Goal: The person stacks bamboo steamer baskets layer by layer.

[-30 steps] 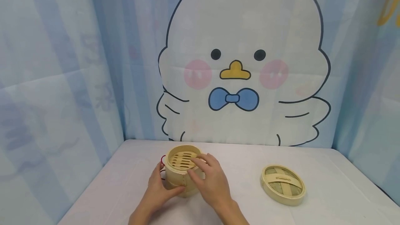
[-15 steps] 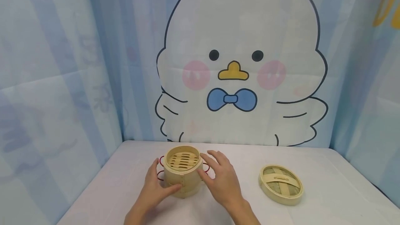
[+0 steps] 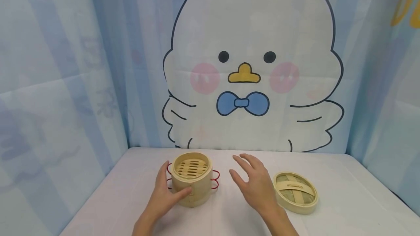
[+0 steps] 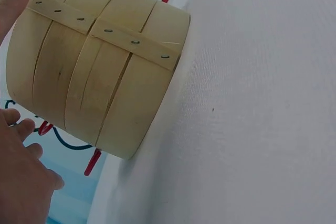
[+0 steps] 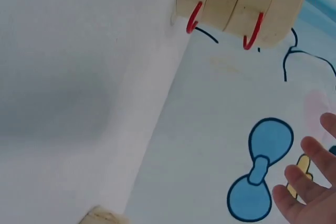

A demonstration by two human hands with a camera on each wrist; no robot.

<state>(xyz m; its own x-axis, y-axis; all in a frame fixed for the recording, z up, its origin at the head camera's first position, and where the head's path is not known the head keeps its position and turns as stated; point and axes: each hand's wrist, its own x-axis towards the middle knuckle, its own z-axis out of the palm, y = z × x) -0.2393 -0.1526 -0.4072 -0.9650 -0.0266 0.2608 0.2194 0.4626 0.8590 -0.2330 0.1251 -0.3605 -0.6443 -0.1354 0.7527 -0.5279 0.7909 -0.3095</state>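
Steamer stack (image 3: pixel 194 176) on the table (image 3: pixel 347 196), left of the lid (image 3: pixel 296 190), curtain (image 3: pixel 147 94) behind both.

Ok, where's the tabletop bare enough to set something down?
Bare tabletop lies right of the lid, behind it toward the backdrop, and left of the left hand. Crowded: between the steamer and lid, where the right hand hovers.

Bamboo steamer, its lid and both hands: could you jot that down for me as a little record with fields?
steamer: two stacked bamboo baskets, upright on the white table
top: uncovered, slotted rack showing inside
handles: red loops on the sides
lid: woven bamboo lid, off, on the table to the baskets' right
left hand: around the baskets' left side, thumb in front; firmness of hold unclear
right hand: raised between baskets and lid, holding nothing
backdrop: cartoon bird with blue bow tie
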